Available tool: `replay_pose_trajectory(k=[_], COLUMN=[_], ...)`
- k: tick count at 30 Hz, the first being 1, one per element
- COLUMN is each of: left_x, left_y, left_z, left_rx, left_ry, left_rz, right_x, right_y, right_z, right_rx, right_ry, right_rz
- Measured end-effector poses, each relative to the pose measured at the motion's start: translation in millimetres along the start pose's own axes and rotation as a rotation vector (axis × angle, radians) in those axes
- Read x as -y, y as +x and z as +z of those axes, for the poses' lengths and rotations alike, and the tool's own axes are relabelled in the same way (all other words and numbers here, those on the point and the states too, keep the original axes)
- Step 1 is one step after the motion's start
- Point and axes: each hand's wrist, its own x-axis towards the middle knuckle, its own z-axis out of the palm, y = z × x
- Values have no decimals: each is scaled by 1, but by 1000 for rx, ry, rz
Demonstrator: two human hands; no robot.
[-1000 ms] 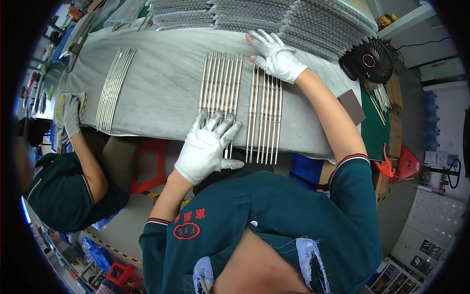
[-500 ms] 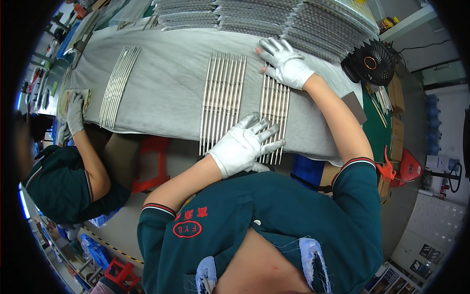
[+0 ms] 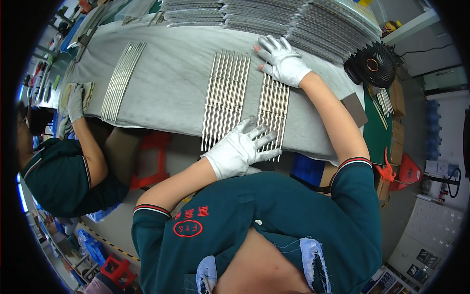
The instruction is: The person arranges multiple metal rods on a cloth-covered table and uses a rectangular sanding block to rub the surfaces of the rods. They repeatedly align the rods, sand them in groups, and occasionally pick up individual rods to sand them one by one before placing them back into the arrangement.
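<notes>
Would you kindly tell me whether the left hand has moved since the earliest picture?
Yes, rightward: judged against the black fan, the left hand is nearer, its fingers now over the near part of the right-hand rod group.

Stacks of ridged, clear plastic trays (image 3: 254,22) line the far side of the counter (image 3: 169,78), with a black fan (image 3: 372,65) near their right end. A grey-brown square (image 3: 354,110) lies below the fan. At left a co-worker (image 3: 58,181) in dark green is near a red stool (image 3: 155,164). Blue shapes (image 3: 433,125) at far right are probably water bottles, though small and unclear.
</notes>
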Motion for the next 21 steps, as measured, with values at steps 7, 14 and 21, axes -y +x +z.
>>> replay_pose_trajectory(k=[7, 14, 21], left_x=[5, 2, 22], left_y=[-20, 3, -47], left_z=[2, 25, 6], left_rx=[-32, -189, -170], left_ry=[16, -49, -13], left_rz=[-45, 157, -133], right_x=[12, -22, -5], right_y=[18, -39, -15], right_z=[2, -8, -5], right_rx=[-24, 3, -97], right_ry=[25, 16, 145], right_rz=[11, 58, -6])
